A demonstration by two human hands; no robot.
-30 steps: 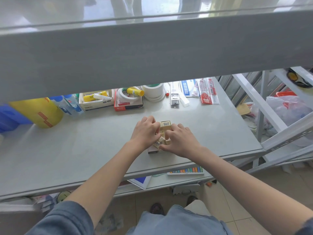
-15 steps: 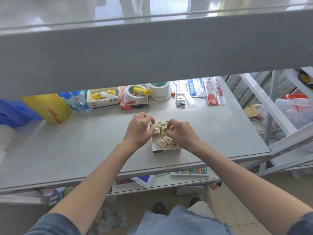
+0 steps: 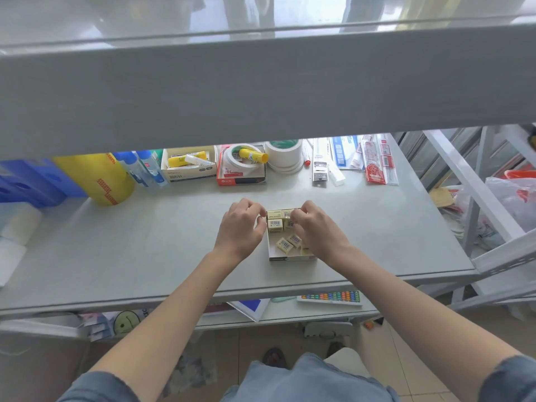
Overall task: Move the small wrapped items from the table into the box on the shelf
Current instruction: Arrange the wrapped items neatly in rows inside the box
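Note:
A small white open box (image 3: 291, 258) sits on the grey shelf surface (image 3: 145, 250) near its front edge. Inside lie several small cream wrapped items with barcodes (image 3: 284, 245), some stacked at the far end (image 3: 275, 224), some loose near the front. My left hand (image 3: 240, 227) rests against the box's left far corner, fingers curled. My right hand (image 3: 314, 227) is over the box's far right part, fingertips pinching a wrapped item at the far row. Part of the box's right side is hidden under that hand.
Along the back stand a yellow tape roll (image 3: 95, 178), blue bottles (image 3: 142, 169), a white box with glue sticks (image 3: 188, 166), a red box with tape (image 3: 240, 169), a white tape roll (image 3: 285, 158) and packaged pens (image 3: 377, 161). An upper shelf beam (image 3: 261, 88) overhangs. A white rack (image 3: 478, 198) stands right.
The hands have spread apart from a tight cluster over the box, uncovering its inside and the items lying in it. The view has shifted slightly lower and closer.

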